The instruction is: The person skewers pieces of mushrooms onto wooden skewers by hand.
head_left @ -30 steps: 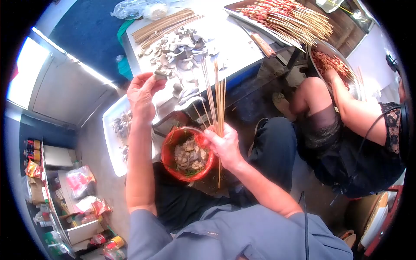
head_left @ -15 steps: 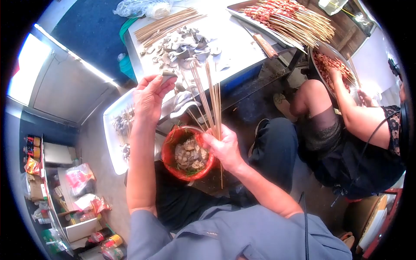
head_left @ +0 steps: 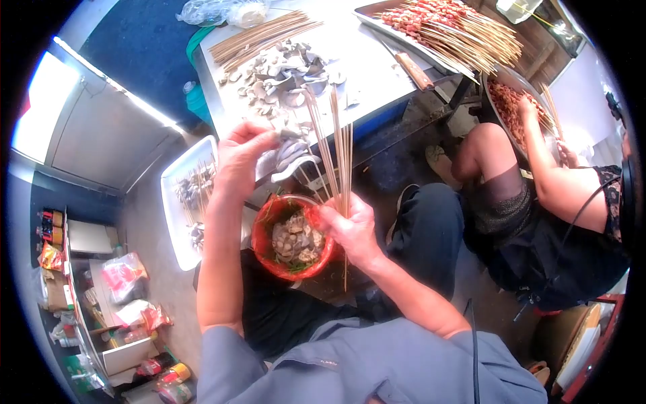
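Note:
My right hand [head_left: 351,229] is closed round a bundle of thin wooden skewers [head_left: 344,161] that fan upward. Grey mushroom pieces [head_left: 294,161] are threaded on the left skewers of the bundle. My left hand [head_left: 245,151] pinches a mushroom piece, largely hidden by the fingers, just left of the threaded ones. Below both hands is a red-lined bucket [head_left: 264,261] with cut mushroom bits [head_left: 295,239] inside. Loose mushrooms [head_left: 286,74] lie on the white table [head_left: 373,81], beside a pile of bare skewers [head_left: 262,37].
A white tray [head_left: 176,232] with mushroom skewers stands at the left. A knife [head_left: 414,71] and a tray of meat skewers [head_left: 447,30] are on the table. At the right, a co-worker's hands are at a metal bowl [head_left: 508,114] of meat. Shelves with bottles stand lower left.
My left hand, with the mushroom piece, has moved right and slightly down toward the skewers. My right hand keeps its hold on the bundle. The co-worker's hands have shifted at the bowl.

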`<state>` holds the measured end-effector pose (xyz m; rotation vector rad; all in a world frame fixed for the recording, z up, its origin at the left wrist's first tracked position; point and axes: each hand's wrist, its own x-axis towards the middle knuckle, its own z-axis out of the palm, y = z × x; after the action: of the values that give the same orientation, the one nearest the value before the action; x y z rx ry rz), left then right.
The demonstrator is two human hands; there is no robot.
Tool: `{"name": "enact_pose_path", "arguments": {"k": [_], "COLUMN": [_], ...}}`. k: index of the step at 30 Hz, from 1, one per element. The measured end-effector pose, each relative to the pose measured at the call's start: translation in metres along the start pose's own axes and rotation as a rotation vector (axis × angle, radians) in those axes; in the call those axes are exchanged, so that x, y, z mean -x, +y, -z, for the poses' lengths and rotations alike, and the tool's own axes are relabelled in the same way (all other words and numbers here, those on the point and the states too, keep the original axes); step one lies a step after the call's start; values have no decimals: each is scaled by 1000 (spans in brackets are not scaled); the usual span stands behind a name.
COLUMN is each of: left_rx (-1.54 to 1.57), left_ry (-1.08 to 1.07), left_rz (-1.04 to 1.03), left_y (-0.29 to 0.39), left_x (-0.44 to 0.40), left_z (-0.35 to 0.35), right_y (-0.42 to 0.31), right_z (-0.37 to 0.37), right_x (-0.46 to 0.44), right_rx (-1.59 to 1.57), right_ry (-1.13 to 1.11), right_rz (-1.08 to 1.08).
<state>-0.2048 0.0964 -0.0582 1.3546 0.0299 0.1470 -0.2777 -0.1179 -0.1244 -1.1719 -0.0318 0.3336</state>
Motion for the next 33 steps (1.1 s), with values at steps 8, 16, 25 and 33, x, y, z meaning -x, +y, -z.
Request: {"name": "enact_pose_path", "arguments": {"k": [8,16,25,33], "left_rx": [-566,-1116,-470,209], "left_ry": [58,-221,59,154], "left_rz": [-318,-586,-322,-61], "left_y": [9,2,-8,-8], "left_x": [-7,-20,-27,-29], "left_z": [-2,-4,7,23], "right_y": [-12,-22,-19,-13], "right_z": [9,26,20,5], "right_x": [-8,-12,-8,3], "right_rx": [-101,-293,-271,-77], "right_ry": [101,161,106,-17], "right_rz": [24,-70,-94,-40]}}
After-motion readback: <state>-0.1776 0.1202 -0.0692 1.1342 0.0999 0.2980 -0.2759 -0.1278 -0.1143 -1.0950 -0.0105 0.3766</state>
